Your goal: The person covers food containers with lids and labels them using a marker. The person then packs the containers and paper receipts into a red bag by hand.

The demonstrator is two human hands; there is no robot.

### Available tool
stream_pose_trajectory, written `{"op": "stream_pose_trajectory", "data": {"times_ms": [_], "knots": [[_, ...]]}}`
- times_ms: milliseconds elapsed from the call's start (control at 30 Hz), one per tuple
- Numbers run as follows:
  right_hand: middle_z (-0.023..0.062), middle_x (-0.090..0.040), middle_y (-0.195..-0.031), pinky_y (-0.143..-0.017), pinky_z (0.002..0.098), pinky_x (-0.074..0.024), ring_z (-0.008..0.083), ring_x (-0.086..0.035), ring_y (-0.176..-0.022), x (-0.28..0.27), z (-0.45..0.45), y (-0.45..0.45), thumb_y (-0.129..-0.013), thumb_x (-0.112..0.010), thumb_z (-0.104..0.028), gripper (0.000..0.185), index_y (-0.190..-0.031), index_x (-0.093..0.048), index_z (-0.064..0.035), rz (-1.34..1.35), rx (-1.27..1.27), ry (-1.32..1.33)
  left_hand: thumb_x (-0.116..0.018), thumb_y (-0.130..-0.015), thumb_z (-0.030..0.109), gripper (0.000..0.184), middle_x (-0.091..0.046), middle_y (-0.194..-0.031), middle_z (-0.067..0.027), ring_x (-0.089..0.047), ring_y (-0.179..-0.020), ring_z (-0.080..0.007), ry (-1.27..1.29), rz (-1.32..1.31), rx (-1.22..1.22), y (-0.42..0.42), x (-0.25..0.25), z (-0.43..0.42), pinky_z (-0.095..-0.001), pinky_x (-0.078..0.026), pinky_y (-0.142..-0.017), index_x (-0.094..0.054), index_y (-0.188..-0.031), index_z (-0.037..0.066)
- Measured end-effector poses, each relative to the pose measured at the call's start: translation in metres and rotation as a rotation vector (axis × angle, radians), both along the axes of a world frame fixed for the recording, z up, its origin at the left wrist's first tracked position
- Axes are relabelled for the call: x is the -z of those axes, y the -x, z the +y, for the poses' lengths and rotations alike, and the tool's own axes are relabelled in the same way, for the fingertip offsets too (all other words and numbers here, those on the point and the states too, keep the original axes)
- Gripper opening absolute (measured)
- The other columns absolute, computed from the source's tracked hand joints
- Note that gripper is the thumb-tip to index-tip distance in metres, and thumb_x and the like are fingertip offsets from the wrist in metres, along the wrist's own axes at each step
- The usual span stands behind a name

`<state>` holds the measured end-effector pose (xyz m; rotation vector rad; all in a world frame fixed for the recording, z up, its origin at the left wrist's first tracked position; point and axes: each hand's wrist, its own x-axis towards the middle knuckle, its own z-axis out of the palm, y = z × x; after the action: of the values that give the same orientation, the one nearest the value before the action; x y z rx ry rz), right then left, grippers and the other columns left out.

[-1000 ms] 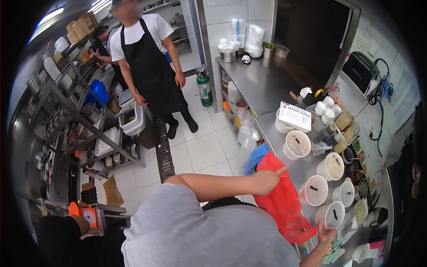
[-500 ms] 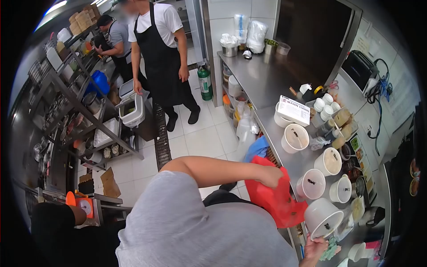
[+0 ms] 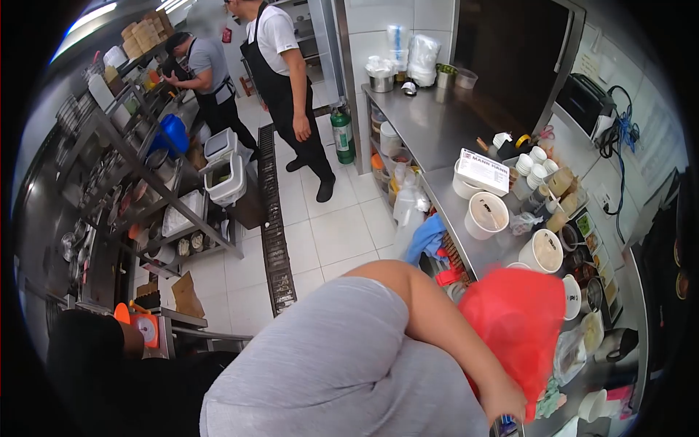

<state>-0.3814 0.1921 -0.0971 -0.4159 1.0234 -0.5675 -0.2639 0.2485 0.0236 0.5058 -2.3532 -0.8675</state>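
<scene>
My left hand (image 3: 504,399) reaches across my body to the front edge of the counter, its fingers closed at the lower edge of a red plastic bag (image 3: 513,328). Blurred and puffed out, the bag covers part of the counter and hides what lies behind it. My right hand is out of sight. Close to the bag's upper edge stand a white lidded tub (image 3: 543,251) and another white tub (image 3: 571,297) that the bag partly hides. A green cloth (image 3: 551,399) lies beside the bag's lower right side.
Farther up the steel counter (image 3: 457,200) are a marked tub (image 3: 486,215) and a white printed box (image 3: 483,172). A blue cloth (image 3: 426,239) hangs below the edge. Two co-workers stand beyond, one in a black apron (image 3: 280,95). A floor drain (image 3: 275,218) runs along the tiles.
My left hand has carried the red bag down and right over the counter. My right hand and the tilted white tub it held no longer show. The aproned co-worker has turned, away from the white bin.
</scene>
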Motion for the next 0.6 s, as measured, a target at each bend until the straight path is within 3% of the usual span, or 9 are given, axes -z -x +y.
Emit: {"op": "stream_pose_trajectory", "data": {"times_ms": [67, 133, 167, 233, 267, 300, 333, 433, 600], "knots": [[0.0168, -0.055, -0.107, -0.079, 0.0509, -0.0546, 0.0351, -0.061, -0.096, -0.005, -0.008, 0.020, -0.068, -0.043, 0.002, 0.035, -0.103, -0.049, 0.0036, 0.049, -0.048, 0.080, -0.069, -0.065, 0.014, 0.040, -0.060, -0.086, -0.0199, -0.058, -0.081, -0.0353, 0.068, 0.359, 0.108, 0.027, -0.006, -0.008, -0.0438, -0.047, -0.068, -0.055, -0.099, 0.000], [0.0173, -0.054, -0.109, -0.079, 0.0503, -0.0548, 0.0355, -0.061, -0.097, -0.011, -0.014, 0.047, -0.069, -0.042, 0.002, 0.034, -0.103, -0.049, 0.0033, 0.106, -0.073, 0.148, -0.063, -0.065, 0.014, 0.036, -0.053, -0.091, -0.0255, -0.055, -0.087, -0.0409, -0.011, 0.126, -0.076, -0.006, -0.053, -0.004, -0.0463, -0.043, -0.073, -0.051, -0.094, -0.003], [0.0176, -0.053, -0.110, -0.079, 0.0500, -0.0549, 0.0357, -0.060, -0.097, -0.013, -0.014, 0.064, -0.070, -0.042, 0.002, 0.034, -0.103, -0.049, 0.0032, 0.138, -0.078, 0.176, -0.062, -0.065, 0.011, 0.033, -0.053, -0.089, -0.0225, -0.054, -0.084, -0.0399, 0.090, 0.207, -0.213, -0.019, -0.061, -0.007, -0.0455, -0.043, -0.071, -0.052, -0.095, -0.001], [0.0182, -0.052, -0.112, -0.079, 0.0494, -0.0551, 0.0361, -0.060, -0.098, -0.025, -0.003, 0.096, -0.071, -0.041, 0.003, 0.034, -0.104, -0.048, 0.0029, 0.204, -0.069, 0.201, -0.062, -0.067, 0.008, 0.032, -0.054, -0.094, -0.0189, -0.054, -0.088, -0.0380, -0.093, -0.045, -0.412, -0.061, -0.084, -0.016, -0.0452, -0.043, -0.073, -0.053, -0.097, 0.000], [0.0185, -0.052, -0.113, -0.079, 0.0491, -0.0552, 0.0363, -0.060, -0.099, -0.032, 0.003, 0.102, -0.072, -0.041, 0.003, 0.033, -0.104, -0.048, 0.0028, 0.230, -0.061, 0.204, -0.063, -0.069, 0.009, 0.039, -0.055, -0.097, -0.0196, -0.055, -0.093, -0.0366, -0.034, -0.079, -0.449, -0.076, -0.076, -0.031, -0.0445, -0.044, -0.076, -0.054, -0.105, 0.002], [0.0188, -0.052, -0.113, -0.079, 0.0488, -0.0553, 0.0366, -0.059, -0.099, -0.037, 0.006, 0.104, -0.072, -0.041, 0.003, 0.033, -0.104, -0.048, 0.0027, 0.249, -0.058, 0.196, -0.065, -0.063, 0.004, 0.040, -0.059, -0.089, -0.0198, -0.059, -0.080, -0.0367, 0.434, 0.152, -0.618, -0.076, -0.015, -0.059, -0.0459, -0.047, -0.064, -0.056, -0.103, 0.002], [0.0191, -0.051, -0.114, -0.079, 0.0485, -0.0554, 0.0368, -0.059, -0.100, -0.039, 0.010, 0.106, -0.073, -0.041, 0.003, 0.033, -0.105, -0.048, 0.0025, 0.260, -0.044, 0.181, -0.063, -0.065, 0.002, 0.044, -0.058, -0.098, -0.0201, -0.059, -0.082, -0.0376, -0.046, -0.272, -0.639, -0.081, -0.025, -0.058, -0.0458, -0.048, -0.066, -0.054, -0.108, 0.002], [0.0199, -0.050, -0.117, -0.080, 0.0476, -0.0557, 0.0374, -0.058, -0.102, -0.044, 0.014, 0.112, -0.075, -0.040, 0.003, 0.032, -0.106, -0.047, 0.0021, 0.248, 0.055, 0.146, -0.051, -0.070, -0.005, 0.058, -0.033, -0.136, -0.0282, -0.060, -0.087, -0.0373, -0.042, -0.437, -0.684, -0.078, 0.005, -0.055, -0.0450, -0.049, -0.073, -0.040, -0.127, -0.002], [0.0222, -0.049, -0.118, -0.077, 0.0506, -0.0564, 0.0399, -0.057, -0.103, -0.068, 0.002, 0.102, -0.076, -0.035, 0.004, 0.031, -0.106, -0.045, 0.0037, 0.109, 0.212, 0.203, -0.056, -0.070, -0.001, 0.075, -0.036, -0.129, -0.0326, -0.055, -0.097, -0.0419, -0.192, -0.431, -0.770, -0.058, 0.043, -0.065, -0.0434, -0.047, -0.083, -0.025, -0.138, 0.000]]}}
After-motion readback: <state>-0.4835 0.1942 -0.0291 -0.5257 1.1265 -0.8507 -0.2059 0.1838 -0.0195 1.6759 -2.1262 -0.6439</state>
